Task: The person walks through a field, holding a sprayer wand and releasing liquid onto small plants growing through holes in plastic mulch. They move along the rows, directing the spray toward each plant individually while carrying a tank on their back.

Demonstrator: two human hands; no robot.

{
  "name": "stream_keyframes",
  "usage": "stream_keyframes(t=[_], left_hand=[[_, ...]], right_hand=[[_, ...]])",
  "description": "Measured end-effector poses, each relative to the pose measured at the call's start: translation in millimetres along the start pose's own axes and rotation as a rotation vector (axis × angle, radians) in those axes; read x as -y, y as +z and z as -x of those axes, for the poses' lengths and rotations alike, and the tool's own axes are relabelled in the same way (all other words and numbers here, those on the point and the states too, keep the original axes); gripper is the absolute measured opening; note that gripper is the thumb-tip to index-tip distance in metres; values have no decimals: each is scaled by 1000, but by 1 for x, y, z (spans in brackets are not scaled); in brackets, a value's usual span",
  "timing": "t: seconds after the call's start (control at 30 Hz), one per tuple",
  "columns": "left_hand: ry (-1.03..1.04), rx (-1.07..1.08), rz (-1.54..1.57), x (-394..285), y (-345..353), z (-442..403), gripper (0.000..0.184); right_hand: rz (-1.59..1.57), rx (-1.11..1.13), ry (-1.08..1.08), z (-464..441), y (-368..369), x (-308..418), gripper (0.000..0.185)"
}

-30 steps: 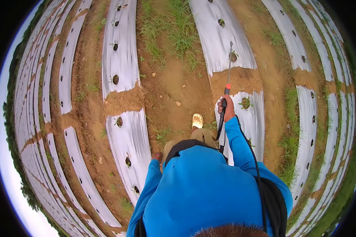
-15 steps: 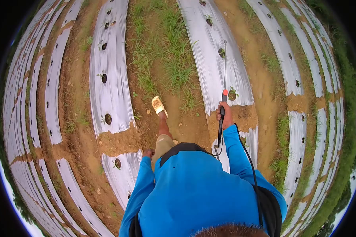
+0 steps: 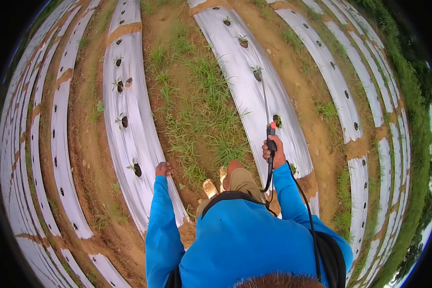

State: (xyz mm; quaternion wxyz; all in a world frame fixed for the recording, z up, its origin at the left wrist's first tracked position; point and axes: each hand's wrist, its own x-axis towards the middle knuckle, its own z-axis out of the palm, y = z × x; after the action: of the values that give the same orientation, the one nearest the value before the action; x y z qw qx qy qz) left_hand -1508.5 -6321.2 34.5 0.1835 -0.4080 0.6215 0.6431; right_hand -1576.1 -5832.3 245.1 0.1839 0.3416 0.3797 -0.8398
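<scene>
My right hand [image 3: 275, 152] is wrapped round the black handle of a sprayer wand [image 3: 266, 102]. A red-orange piece sits at the top of the handle, and the thin metal lance points forward. Its tip is over a small seedling [image 3: 257, 71] in a planting hole of the plastic-covered bed [image 3: 240, 62]. From the handle a black hose [image 3: 268, 177] curves back towards my body. My left hand [image 3: 163, 169] hangs in a loose fist near the edge of the left bed [image 3: 129, 144], with nothing visible in it.
Grass [image 3: 206, 105] and bare soil fill the path between the two beds. My shoes [image 3: 210, 188] are on this path. More plastic-covered rows [image 3: 65, 125] run on both sides, with holes and seedlings. Black straps [image 3: 338, 254] cross my shoulders.
I have stepped forward along the path, so the beds have slid back. My left hand has swung forward. The lance tip has tilted left and now lies over another plant.
</scene>
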Motion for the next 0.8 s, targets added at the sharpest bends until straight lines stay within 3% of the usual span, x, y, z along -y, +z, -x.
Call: stream_keyframes(t=[0.1, 0.13, 0.23, 0.3, 0.33, 0.37, 0.43, 0.47, 0.53, 0.57, 0.6, 0.63, 0.67, 0.7, 0.73, 0.8], left_hand=[[38, -39, 53, -61, 5, -47, 21], [-120, -68, 48, -80, 11, -64, 20], [-62, -22, 39, -76, 21, -81, 19], [-237, -106, -99, -70, 34, -84, 20], [-284, -55, 28, -69, 40, -65, 19], [-471, -76, -42, -53, 40, -69, 24], [-292, 116, -644, -24, 34, -87, 40], [-292, 112, -655, -27, 26, -90, 40], [43, 110, -595, -34, 19, -94, 47], [-118, 3, -553, -67, 27, -100, 49], [-131, 15, -371, -52, 16, -141, 49], [253, 102, -769, -71, 10, -162, 48], [475, 134, -854, -116, 23, -164, 43], [226, 79, -640, -152, 37, -173, 37], [-95, 12, -175, -194, 56, -181, 30], [-250, 31, -39, -282, 91, -191, 26]], right_hand=[[44, -5, -44, -61, 42, 18, 31], [79, -54, -42, -85, 54, 22, 31], [87, -100, -64, -146, 94, 42, 30], [68, -69, -6, -205, 107, 59, 30], [53, -86, 28, -207, 115, 64, 30], [46, -69, 25, -217, 134, 84, 29], [23, -36, 3, -251, 171, 125, 29], [38, -3, -2, -265, 184, 139, 29], [71, 17, 8, -285, 205, 164, 28], [75, 14, 7, -295, 215, 176, 28], [126, 8, -5, -305, 223, 186, 28], [178, 5, -18, -315, 233, 195, 27], [209, -5, -31, -322, 241, 201, 28], [216, -6, -29, -330, 249, 204, 28], [249, -41, -29, -341, 255, 206, 28], [276, -49, -29, -365, 267, 213, 30]])
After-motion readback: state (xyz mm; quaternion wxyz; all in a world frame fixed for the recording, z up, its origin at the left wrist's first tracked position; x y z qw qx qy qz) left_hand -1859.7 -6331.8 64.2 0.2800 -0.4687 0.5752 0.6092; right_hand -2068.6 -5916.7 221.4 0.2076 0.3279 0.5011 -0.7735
